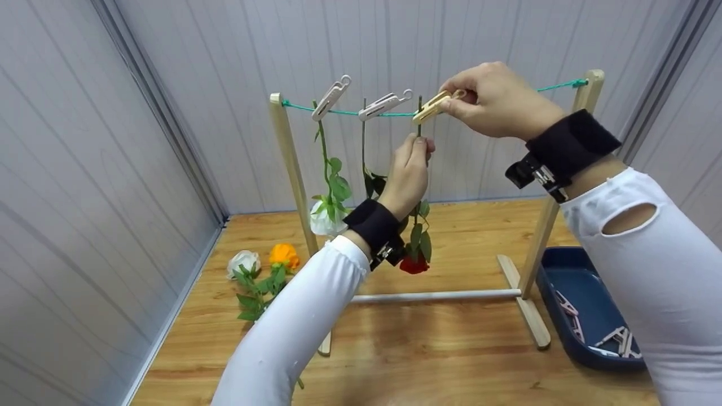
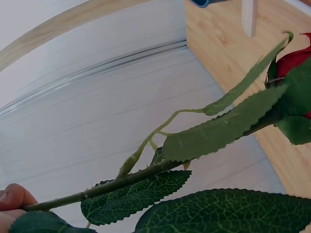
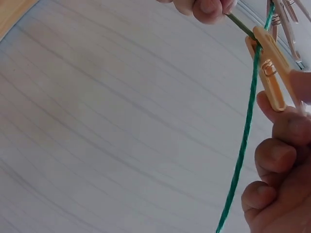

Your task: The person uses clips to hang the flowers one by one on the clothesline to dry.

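Note:
A wooden drying rack (image 1: 286,148) carries a green cord (image 1: 555,86) between its two posts. My left hand (image 1: 410,169) pinches the stem (image 2: 121,180) of a red rose (image 1: 414,264) and holds it head-down up against the cord. My right hand (image 1: 496,100) pinches a yellow clothespin (image 1: 431,107) whose jaws sit over the cord and the stem top (image 3: 239,23). Two white clothespins (image 1: 331,97) (image 1: 384,104) hold other flowers on the cord, one a white rose (image 1: 325,217).
A white rose (image 1: 243,263) and an orange rose (image 1: 284,254) lie on the wooden table (image 1: 451,361) at the left. A blue tray (image 1: 575,282) with several clothespins (image 1: 617,341) sits at the right. Grey panel walls close in the left side and the back.

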Demonstrator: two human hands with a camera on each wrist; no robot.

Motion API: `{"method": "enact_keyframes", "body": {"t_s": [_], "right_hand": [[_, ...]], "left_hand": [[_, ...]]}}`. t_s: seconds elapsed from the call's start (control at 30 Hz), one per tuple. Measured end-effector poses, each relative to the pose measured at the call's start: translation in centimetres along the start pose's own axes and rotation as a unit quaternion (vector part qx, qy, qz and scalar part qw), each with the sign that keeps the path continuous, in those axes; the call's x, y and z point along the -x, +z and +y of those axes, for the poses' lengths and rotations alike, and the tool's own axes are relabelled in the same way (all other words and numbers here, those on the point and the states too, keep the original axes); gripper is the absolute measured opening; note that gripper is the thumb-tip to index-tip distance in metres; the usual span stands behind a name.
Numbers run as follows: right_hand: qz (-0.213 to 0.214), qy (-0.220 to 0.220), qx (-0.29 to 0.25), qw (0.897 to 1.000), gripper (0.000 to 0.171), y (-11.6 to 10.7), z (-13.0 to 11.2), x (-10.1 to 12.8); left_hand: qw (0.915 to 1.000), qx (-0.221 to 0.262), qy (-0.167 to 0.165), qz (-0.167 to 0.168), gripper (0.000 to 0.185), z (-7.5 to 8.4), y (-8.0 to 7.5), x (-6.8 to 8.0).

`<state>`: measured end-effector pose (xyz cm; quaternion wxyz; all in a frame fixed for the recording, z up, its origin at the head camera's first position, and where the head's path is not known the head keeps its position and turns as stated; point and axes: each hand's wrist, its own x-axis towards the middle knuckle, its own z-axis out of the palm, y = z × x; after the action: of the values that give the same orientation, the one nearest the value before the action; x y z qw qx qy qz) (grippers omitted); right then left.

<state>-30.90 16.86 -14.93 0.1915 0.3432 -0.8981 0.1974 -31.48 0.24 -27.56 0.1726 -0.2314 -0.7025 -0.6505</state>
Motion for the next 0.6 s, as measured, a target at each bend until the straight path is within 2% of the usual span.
{"method": "enact_keyframes", "body": {"t_s": [0.13, 0.23, 0.47, 0.6], "right_hand": [[-0.039, 0.03, -0.006, 0.999, 0.034, -0.4, -0.2, 0.1], [-0.042, 0.043, -0.016, 0.998, 0.037, -0.5, -0.5, 0.4], [0.03, 0.023, -0.032, 0.999, 0.04, -0.5, -0.9, 1.6], [0.072, 0.028, -0.017, 0.997, 0.034, -0.8, -0.9, 2.9]], "left_hand": [[1.0, -0.006, 0.0, -0.008, 0.032, 0.0, -0.1, 0.5], [0.9999, -0.01, -0.004, -0.006, 0.034, 0.1, -0.2, 0.7], [0.9994, 0.024, -0.015, -0.019, 0.04, 0.7, -0.5, 1.3], [0.9991, 0.002, -0.037, -0.02, 0.042, 1.3, -0.3, 2.3]]}}
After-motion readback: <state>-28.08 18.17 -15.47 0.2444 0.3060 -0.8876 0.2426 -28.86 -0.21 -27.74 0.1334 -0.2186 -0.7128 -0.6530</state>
